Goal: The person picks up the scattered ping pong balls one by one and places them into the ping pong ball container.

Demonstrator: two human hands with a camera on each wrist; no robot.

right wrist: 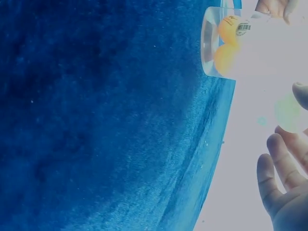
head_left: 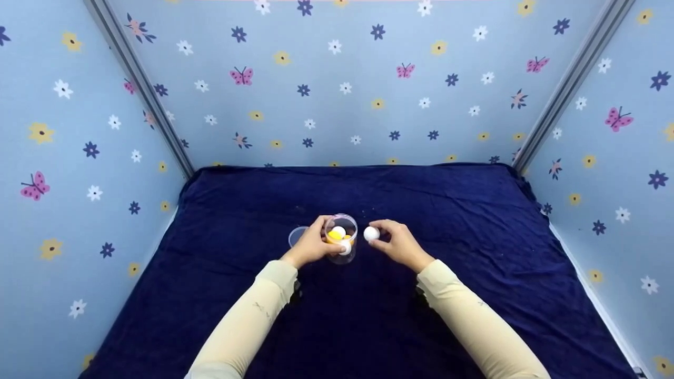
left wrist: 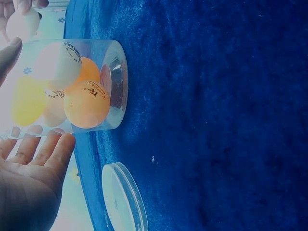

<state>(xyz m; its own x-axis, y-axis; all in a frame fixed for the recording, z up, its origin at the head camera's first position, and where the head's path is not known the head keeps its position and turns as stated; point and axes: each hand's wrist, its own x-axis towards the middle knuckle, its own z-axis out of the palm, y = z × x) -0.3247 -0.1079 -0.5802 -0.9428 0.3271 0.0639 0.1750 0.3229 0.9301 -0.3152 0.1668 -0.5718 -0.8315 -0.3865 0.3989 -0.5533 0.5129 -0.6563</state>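
My left hand grips a clear plastic jar around its side, with the thumb at the front and the fingers behind. Inside the jar are several table tennis balls; an orange ball lies low near the base, and a white ball and a yellow ball are stacked with it. Just right of the jar's open mouth, my right hand pinches a white table tennis ball between thumb and fingers. That ball is apart from the jar and level with its upper part.
A clear round lid lies on the dark blue cloth, partly behind my left hand in the head view. Patterned light blue panels enclose the back and both sides, with grey metal posts in the corners.
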